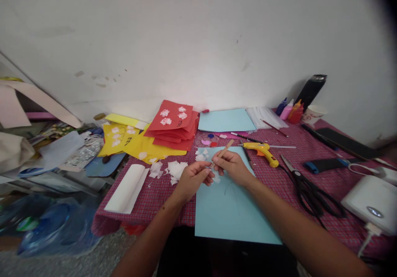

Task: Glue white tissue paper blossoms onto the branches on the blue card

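Observation:
My right hand point(232, 166) grips a flat wooden stick point(228, 145), its upper end leaning to the right. Close against it, my left hand point(195, 177) has thumb and fingers pinched together; whatever lies between them is too small to make out. Both hands are above a light blue sheet of paper point(232, 219) with thin dark lines drawn on it. Torn white paper scraps point(201, 155) lie on the sheet just behind my fingers. More white scraps point(176, 170) are on the tablecloth left of it. Blue, pink and red paint dabs point(205, 142) sit beyond the hands.
Red cards point(173, 118) with white flowers are stacked at the back, beside yellow sheets point(149, 146). A yellow glue gun point(263, 151) and black scissors point(305, 186) lie to the right. Paint bottles point(288, 111), a paper cup point(314, 113) and a white device point(370, 202) stand farther right.

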The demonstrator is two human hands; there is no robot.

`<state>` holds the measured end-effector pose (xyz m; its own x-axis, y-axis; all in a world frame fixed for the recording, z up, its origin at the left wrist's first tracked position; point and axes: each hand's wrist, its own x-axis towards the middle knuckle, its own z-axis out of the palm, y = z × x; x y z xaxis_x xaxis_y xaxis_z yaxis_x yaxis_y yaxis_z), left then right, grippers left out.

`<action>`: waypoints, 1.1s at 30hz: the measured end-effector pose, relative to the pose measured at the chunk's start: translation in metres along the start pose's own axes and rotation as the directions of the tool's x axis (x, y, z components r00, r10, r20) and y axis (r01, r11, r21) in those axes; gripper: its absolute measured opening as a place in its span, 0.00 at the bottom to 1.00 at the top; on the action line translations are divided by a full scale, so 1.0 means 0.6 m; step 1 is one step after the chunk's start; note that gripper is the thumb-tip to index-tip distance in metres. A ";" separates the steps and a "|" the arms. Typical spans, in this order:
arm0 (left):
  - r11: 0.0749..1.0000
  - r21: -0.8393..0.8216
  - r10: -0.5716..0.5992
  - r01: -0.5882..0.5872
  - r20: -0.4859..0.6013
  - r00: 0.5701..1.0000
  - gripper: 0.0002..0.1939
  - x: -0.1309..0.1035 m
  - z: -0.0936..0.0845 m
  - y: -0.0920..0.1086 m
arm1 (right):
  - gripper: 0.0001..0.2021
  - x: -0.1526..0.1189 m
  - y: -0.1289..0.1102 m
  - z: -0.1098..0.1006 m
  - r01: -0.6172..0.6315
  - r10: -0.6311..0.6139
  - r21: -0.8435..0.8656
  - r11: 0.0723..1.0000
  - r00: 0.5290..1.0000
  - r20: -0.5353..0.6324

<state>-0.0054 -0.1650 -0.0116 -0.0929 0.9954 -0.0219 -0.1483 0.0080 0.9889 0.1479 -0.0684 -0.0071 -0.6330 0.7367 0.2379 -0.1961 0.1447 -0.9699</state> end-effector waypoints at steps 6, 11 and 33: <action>1.000 0.002 0.007 -0.007 0.003 1.000 0.17 0.000 0.000 -0.003 | 0.15 0.000 0.004 -0.003 -0.006 0.007 0.016 1.000 0.998 -0.060; 0.995 0.075 0.074 -0.064 -0.144 0.987 0.17 0.005 -0.011 -0.003 | 0.14 0.007 0.006 -0.018 0.044 -0.025 0.070 0.997 0.966 -0.256; 0.761 0.599 0.495 -0.251 -0.285 0.821 0.11 0.049 -0.042 -0.013 | 0.08 0.002 0.027 -0.064 0.219 -0.468 -0.791 0.571 0.879 -0.095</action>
<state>-0.0320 -0.1380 -0.0235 -0.4302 0.7939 0.4297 0.4998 -0.1868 0.8457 0.1728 -0.0399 -0.0247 -0.3934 0.6420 0.6580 0.3422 0.7666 -0.5434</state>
